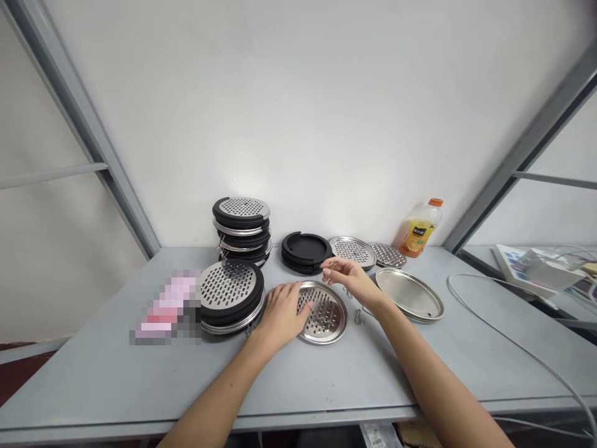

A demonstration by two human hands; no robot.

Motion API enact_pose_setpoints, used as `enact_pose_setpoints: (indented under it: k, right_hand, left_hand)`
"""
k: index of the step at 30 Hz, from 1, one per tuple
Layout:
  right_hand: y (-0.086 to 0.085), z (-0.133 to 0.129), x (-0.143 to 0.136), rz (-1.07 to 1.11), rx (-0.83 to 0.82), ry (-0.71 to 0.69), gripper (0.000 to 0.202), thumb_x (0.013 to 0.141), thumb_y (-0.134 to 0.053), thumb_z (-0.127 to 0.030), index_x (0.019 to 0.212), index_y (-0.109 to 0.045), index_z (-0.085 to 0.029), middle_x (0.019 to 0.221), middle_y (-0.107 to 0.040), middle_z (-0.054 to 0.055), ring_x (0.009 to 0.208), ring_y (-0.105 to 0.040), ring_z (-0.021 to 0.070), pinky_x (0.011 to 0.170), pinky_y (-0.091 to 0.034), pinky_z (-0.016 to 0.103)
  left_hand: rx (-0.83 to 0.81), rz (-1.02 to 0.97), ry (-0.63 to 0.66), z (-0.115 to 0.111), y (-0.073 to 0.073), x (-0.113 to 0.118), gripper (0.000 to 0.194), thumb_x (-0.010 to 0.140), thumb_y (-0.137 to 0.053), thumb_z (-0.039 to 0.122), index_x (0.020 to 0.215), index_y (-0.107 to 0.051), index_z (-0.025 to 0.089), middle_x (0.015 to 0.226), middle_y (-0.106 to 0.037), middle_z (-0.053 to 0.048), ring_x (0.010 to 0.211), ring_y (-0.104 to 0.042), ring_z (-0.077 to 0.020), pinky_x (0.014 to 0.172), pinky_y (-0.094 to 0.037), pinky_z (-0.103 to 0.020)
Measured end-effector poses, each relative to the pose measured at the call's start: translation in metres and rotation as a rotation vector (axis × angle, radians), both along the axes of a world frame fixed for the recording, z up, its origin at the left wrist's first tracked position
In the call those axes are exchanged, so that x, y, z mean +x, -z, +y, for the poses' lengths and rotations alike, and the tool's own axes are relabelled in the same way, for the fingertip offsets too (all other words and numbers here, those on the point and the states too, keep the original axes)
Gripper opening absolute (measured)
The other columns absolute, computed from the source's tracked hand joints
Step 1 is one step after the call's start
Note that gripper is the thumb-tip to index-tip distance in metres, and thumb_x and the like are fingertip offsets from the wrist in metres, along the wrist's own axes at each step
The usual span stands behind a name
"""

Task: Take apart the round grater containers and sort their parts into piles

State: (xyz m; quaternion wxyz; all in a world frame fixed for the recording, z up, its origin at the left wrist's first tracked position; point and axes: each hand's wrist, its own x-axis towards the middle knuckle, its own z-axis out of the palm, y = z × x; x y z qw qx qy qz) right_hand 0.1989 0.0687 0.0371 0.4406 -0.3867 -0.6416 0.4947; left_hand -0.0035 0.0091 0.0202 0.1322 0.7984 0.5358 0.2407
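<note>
My left hand [283, 313] rests with its fingers apart on the left edge of a round metal grater plate [324, 314], its thumb over the holes. Above the plate's upper right, my right hand [347, 277] is raised with fingers bent; whether something small is between them is too small to tell. Left of my left hand sits a short stack topped by a grater plate with a black rim [228, 286]. Small wire clips [360, 317] lie right of the middle plate. Behind my hands are black round rings [306, 250] and another grater plate [353, 252].
A taller stack of black and metal discs [242, 218] stands at the back left. Shallow metal trays [410, 294] lie on the right, with an orange-capped bottle [420, 230] behind them. A white cable [504, 333] crosses the right side. A blurred pink item [170, 302] lies left.
</note>
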Motion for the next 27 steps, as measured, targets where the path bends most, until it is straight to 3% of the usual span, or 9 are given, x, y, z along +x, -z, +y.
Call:
enact_pose_setpoints:
  k: [8,11,16,20,24,27]
  right_hand:
    - [0.006,0.002,-0.002,0.136,-0.174,-0.01,0.033,0.077,-0.068,-0.048,0.096,-0.072,-0.021,0.066,-0.053,-0.002,0.064,-0.051,0.0098,0.064,-0.046,0.025]
    - [0.009,0.003,-0.004,0.108,-0.144,-0.01,0.032,0.078,-0.068,-0.048,0.093,-0.072,-0.021,0.068,-0.053,-0.002,0.062,-0.047,0.0093,0.063,-0.046,0.024]
    - [0.015,0.004,-0.005,0.016,-0.043,-0.028,0.033,0.081,-0.062,-0.049,0.091,-0.07,-0.019,0.087,-0.063,0.003,0.075,-0.058,0.0136,0.071,-0.05,0.028]
    - [0.018,0.004,-0.006,-0.266,0.13,-0.012,0.035,0.087,-0.054,-0.045,0.101,-0.07,-0.017,0.08,-0.066,0.005,0.066,-0.059,0.0154,0.066,-0.049,0.03]
    - [0.019,0.0,-0.007,-0.621,0.439,0.09,0.031,0.091,-0.049,-0.03,0.111,-0.069,-0.02,0.097,-0.071,0.009,0.084,-0.064,0.0209,0.077,-0.047,0.032]
    - [0.019,-0.003,-0.007,-0.756,0.475,0.07,0.03,0.089,-0.052,-0.027,0.115,-0.067,-0.021,0.098,-0.072,0.008,0.08,-0.065,0.0197,0.074,-0.047,0.03]
  left_hand:
    - [0.01,0.015,0.006,0.001,0.001,0.0,0.032,0.089,-0.049,0.036,0.116,-0.056,0.021,0.116,-0.063,-0.011,0.111,-0.057,-0.0277,0.097,-0.041,-0.041]
    - [0.013,0.018,0.006,0.001,0.001,0.0,0.032,0.089,-0.049,0.037,0.116,-0.057,0.021,0.114,-0.063,-0.011,0.11,-0.057,-0.0277,0.097,-0.041,-0.041]
    - [-0.003,0.018,0.01,0.001,0.001,0.0,0.034,0.09,-0.048,0.038,0.119,-0.055,0.023,0.116,-0.062,-0.01,0.112,-0.056,-0.0273,0.098,-0.04,-0.042]
    - [-0.041,0.047,0.004,0.001,0.002,0.0,0.048,0.086,-0.051,0.045,0.127,-0.05,0.022,0.126,-0.056,-0.013,0.122,-0.049,-0.0309,0.103,-0.036,-0.046]
    - [-0.103,0.113,-0.044,0.001,0.006,-0.001,0.082,0.077,-0.051,0.067,0.137,-0.04,0.012,0.148,-0.034,-0.02,0.142,-0.02,-0.0396,0.114,-0.017,-0.054]
    - [-0.2,0.148,0.024,0.001,0.008,-0.002,0.101,0.072,-0.05,0.073,0.148,-0.021,0.013,0.155,-0.023,-0.017,0.145,-0.008,-0.0387,0.117,-0.008,-0.054]
